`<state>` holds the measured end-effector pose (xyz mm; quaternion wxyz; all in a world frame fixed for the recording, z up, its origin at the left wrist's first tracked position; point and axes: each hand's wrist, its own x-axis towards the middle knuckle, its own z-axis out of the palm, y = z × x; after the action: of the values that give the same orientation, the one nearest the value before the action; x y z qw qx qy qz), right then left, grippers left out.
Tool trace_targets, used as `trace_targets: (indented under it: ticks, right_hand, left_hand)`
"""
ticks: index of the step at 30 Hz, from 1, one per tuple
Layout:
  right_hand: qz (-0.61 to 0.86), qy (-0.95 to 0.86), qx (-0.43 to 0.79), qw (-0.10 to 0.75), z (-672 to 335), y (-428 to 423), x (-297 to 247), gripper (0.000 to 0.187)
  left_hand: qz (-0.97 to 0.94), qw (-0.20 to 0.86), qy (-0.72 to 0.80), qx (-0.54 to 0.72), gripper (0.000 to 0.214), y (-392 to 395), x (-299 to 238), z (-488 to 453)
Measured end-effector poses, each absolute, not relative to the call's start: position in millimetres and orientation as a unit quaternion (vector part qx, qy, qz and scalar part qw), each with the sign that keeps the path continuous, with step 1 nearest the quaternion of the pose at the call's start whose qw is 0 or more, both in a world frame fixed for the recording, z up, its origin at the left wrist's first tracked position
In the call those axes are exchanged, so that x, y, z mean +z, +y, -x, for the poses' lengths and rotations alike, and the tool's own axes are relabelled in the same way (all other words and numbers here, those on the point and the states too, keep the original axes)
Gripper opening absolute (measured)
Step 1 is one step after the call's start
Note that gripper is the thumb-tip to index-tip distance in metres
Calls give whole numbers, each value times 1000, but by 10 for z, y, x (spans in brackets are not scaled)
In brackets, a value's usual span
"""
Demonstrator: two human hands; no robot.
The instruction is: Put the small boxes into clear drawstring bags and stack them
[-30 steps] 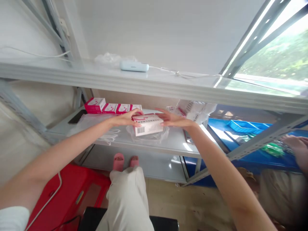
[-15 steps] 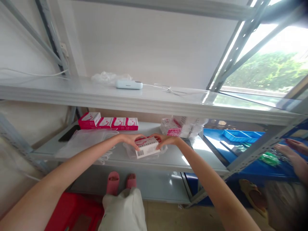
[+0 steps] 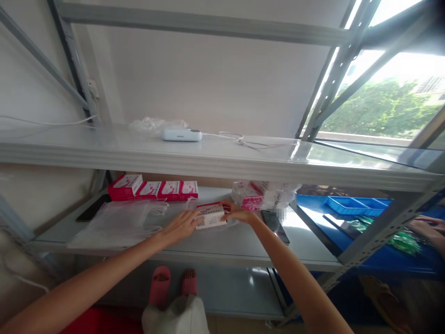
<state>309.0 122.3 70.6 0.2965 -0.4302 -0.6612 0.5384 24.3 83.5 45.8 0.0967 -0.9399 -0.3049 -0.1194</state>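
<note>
A small white and pink carton (image 3: 211,216) lies over a clear plastic bag (image 3: 232,223) on the middle shelf. My right hand (image 3: 238,213) grips the carton's right end between thumb and fingers. At its left end, my left hand (image 3: 184,223) rests with fingers stretched out against the carton, palm down. Several similar pink cartons (image 3: 153,189) stand in a row at the back left. Flat translucent drawstring bags (image 3: 114,225) lie to the left of my left hand.
Plastic-wrapped cartons (image 3: 266,194) and a phone (image 3: 275,226) are on the right. A dark flat object (image 3: 93,208) lies far left. Overhead runs the upper shelf (image 3: 139,150) bearing a white device (image 3: 181,134). Beyond the rack post, another person's hands (image 3: 429,229) work by blue trays (image 3: 354,205).
My left hand has flattened, its fingers straightening at the carton's left end. My right hand still holds the right end. The view has tilted up slightly, showing the phone more fully.
</note>
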Motion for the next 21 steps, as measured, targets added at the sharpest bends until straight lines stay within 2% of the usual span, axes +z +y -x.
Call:
trace_targets:
  ticks: [2, 5, 13, 18, 21]
  right_hand:
    - [434, -656, 534, 310, -3077, 1272, 647, 52]
    - [435, -651, 525, 334, -3046, 1311, 578, 49]
    - [446, -611, 533, 379, -3009, 1382, 398, 52]
    - [465, -615, 502, 393, -3011, 1388, 363, 51]
    - [461, -619, 496, 398, -3012, 1381, 349, 50]
  left_hand:
    - [948, 200, -232, -91, 42, 721, 308, -289]
    - [946, 260, -181, -71, 41, 693, 140, -504]
    - [909, 301, -273, -90, 39, 793, 29, -1243]
    - [916, 285, -254, -124, 25, 773, -79, -1304]
    - [912, 293, -252, -136, 27, 775, -156, -1267]
